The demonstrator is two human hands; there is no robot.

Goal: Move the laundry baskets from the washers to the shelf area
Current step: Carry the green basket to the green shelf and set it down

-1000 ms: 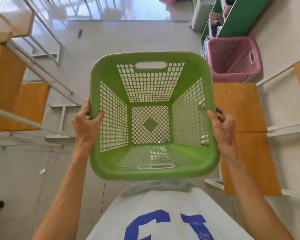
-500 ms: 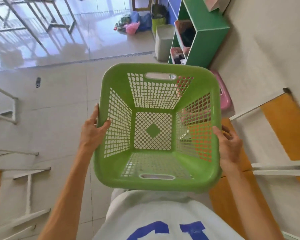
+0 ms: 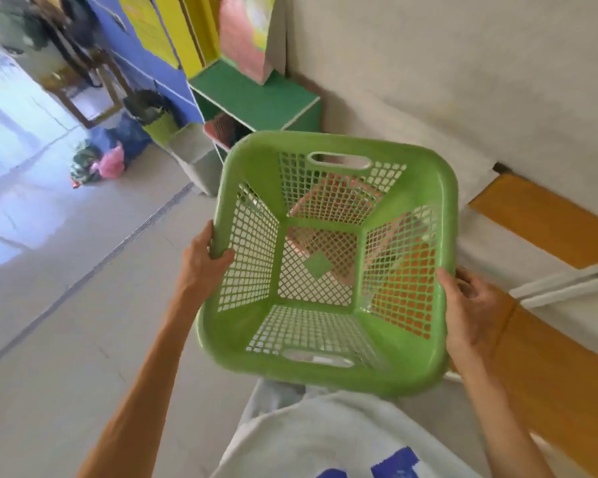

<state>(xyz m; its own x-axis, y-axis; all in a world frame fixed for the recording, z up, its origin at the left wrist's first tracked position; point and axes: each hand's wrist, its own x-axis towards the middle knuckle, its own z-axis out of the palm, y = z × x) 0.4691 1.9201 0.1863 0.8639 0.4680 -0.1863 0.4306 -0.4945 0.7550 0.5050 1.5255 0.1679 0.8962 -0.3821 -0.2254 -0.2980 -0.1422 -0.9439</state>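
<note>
I carry an empty green laundry basket [image 3: 246,174] with latticed walls in front of my chest, tilted a little to the right. My left hand [image 3: 202,260] grips its left rim and my right hand [image 3: 470,312] grips its right rim. A pink basket [image 3: 325,191] on the floor shows only through the green lattice. The green shelf unit [image 3: 256,98] stands just beyond the basket against the wall, with a reddish basket [image 3: 220,129] in its top compartment.
A grey bin [image 3: 194,157] stands left of the shelf, and a green bin [image 3: 161,127] with a dark bag behind it. Bags of clothes [image 3: 99,163] lie on the floor at left. An orange bench [image 3: 546,367] with a white frame runs along the right wall.
The view has swung right and closer to the green shelf. The basket now tilts right and covers the pink basket. Both hands keep their grip.
</note>
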